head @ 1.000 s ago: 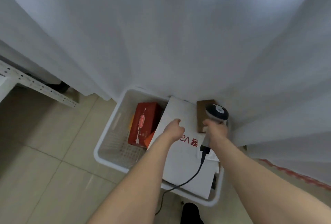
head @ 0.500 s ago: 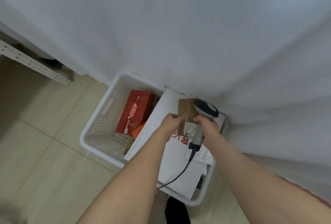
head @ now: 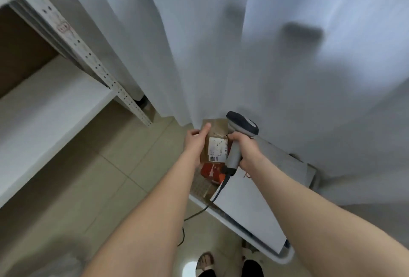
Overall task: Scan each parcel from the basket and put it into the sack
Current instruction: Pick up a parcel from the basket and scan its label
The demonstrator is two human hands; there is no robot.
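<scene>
My left hand (head: pixel 195 141) grips a small brown cardboard parcel (head: pixel 214 131) with a white label, held up above the basket. My right hand (head: pixel 244 149) holds a grey corded barcode scanner (head: pixel 240 129) by its handle, right beside the parcel; its fingertips touch the parcel's edge. Below them stands the white plastic basket (head: pixel 252 235), holding a large flat white parcel (head: pixel 245 206) and a red box (head: pixel 209 169). The sack appears only as a blurred pale shape (head: pixel 64 264) at the bottom left.
A white metal shelf (head: pixel 51 108) with perforated uprights stands at the left. A white curtain (head: pixel 265 44) hangs behind the basket. The floor is beige tile (head: pixel 106 179). The scanner cable (head: pixel 199 212) trails down to the floor. My feet (head: pixel 205 263) show at the bottom edge.
My left hand took the brown parcel out of the basket and raised it. The scanner came up alongside it. My view swung left, bringing the shelf into sight.
</scene>
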